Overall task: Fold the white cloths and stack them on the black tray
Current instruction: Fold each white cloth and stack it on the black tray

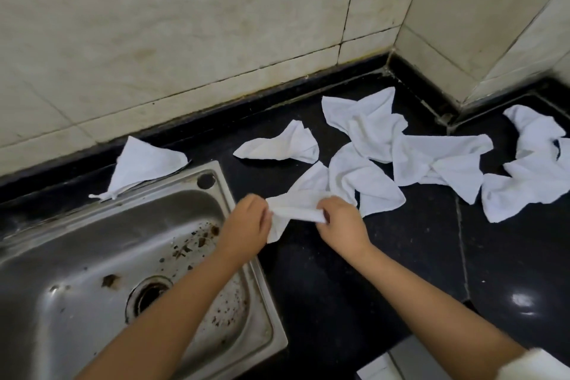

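My left hand and my right hand both pinch one white cloth above the black counter, just right of the sink. The cloth is bunched between them and a corner hangs down by my left hand. Several more crumpled white cloths lie on the counter behind: one in the middle, one further back, one beside my right hand, others to the right. Another cloth rests on the sink's back rim. No black tray is in view.
A steel sink with a stained basin and a drain fills the lower left. The black stone counter ends at tiled walls behind and at a wall corner to the right. Something white sits at the bottom edge.
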`<state>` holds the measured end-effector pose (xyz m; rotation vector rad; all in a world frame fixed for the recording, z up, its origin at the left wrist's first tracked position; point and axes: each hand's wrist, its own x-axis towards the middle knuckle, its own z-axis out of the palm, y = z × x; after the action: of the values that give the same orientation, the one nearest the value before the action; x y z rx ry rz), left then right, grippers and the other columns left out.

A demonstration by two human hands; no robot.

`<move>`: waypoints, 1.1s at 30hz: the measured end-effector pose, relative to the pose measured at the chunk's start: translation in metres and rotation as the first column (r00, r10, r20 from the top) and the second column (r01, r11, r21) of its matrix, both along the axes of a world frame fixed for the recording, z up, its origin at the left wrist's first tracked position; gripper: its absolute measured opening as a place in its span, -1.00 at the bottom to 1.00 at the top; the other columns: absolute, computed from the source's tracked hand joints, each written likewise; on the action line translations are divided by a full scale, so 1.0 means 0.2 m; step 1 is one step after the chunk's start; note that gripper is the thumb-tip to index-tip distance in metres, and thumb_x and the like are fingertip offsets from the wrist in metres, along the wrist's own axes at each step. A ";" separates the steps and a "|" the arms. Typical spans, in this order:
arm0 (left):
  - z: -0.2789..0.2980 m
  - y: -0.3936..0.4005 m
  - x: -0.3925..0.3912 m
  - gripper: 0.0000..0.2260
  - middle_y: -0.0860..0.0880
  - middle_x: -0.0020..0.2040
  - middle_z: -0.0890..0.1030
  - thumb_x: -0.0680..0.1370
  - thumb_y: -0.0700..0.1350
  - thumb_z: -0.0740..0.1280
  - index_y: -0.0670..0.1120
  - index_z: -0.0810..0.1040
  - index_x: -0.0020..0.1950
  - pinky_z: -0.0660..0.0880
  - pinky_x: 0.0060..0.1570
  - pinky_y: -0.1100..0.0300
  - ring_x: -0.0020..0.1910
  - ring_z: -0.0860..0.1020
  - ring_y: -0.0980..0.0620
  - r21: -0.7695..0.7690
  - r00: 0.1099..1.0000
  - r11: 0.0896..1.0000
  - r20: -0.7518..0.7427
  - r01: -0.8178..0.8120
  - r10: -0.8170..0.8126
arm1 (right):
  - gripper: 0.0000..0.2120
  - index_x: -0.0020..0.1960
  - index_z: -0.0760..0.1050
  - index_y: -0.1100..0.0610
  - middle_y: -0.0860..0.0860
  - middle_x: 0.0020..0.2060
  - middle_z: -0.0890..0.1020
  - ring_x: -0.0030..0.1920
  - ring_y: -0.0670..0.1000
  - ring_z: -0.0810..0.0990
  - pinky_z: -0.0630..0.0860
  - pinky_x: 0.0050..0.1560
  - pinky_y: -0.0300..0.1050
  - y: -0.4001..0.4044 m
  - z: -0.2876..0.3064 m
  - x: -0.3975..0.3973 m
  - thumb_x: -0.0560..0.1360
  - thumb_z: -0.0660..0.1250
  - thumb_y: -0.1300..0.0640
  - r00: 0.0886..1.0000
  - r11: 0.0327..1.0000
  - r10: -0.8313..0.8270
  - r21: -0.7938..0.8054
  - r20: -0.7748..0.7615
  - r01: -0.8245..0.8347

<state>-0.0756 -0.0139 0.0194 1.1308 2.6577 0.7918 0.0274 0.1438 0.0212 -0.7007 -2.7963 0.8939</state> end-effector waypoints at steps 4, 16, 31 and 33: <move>0.26 -0.01 -0.10 -0.86 0.00 -0.30 0.35 0.59 -0.19 0.16 -0.15 0.37 -0.17 0.24 -0.34 0.32 -0.34 0.32 0.04 0.177 0.985 0.969 0.036 -0.170 0.166 | -0.85 -0.03 0.59 0.28 0.20 -0.12 0.64 -0.10 0.20 0.58 0.44 -0.05 -0.06 0.06 0.21 -0.07 0.45 0.29 0.28 0.991 0.998 -0.026 0.058 -0.130 0.034; 0.69 0.41 -0.03 -0.82 -0.02 -0.11 0.46 0.58 -0.28 0.21 -0.24 0.55 0.11 0.47 -0.19 0.46 -0.33 0.51 0.24 0.495 1.000 0.869 0.014 -0.018 0.013 | -0.82 -0.14 0.56 0.44 0.32 -0.28 0.61 -0.17 0.26 0.56 0.43 -0.11 0.02 0.42 0.76 0.17 0.48 0.29 0.29 0.925 0.947 -0.163 0.209 -0.342 0.244; 0.80 1.60 1.47 -0.78 -0.23 -0.23 0.58 0.48 -0.16 0.27 -0.30 0.60 -0.17 0.20 -0.25 0.32 -0.18 0.46 -0.01 0.404 0.580 0.474 -0.196 0.782 -0.790 | -0.76 0.06 0.59 0.30 0.29 -0.08 0.62 0.00 0.27 0.55 0.35 -0.02 -0.11 0.98 0.85 2.17 0.47 0.22 0.34 0.377 0.254 -0.768 0.293 -0.517 0.922; 0.71 1.64 1.66 -0.69 -0.25 -0.28 0.59 0.49 -0.10 0.21 -0.32 0.58 -0.25 0.18 -0.28 0.27 -0.22 0.41 0.05 0.359 0.505 0.420 -0.188 0.833 -0.842 | -0.78 -0.07 0.62 0.33 0.28 -0.20 0.64 -0.16 0.29 0.58 0.37 -0.11 -0.13 0.92 0.75 2.43 0.38 0.24 0.37 0.450 0.252 -0.745 0.416 -0.493 0.874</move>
<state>0.2568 0.3147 0.1621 2.2437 1.4664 1.0873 0.5136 0.3271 0.1713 -1.5648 -1.7930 -0.2092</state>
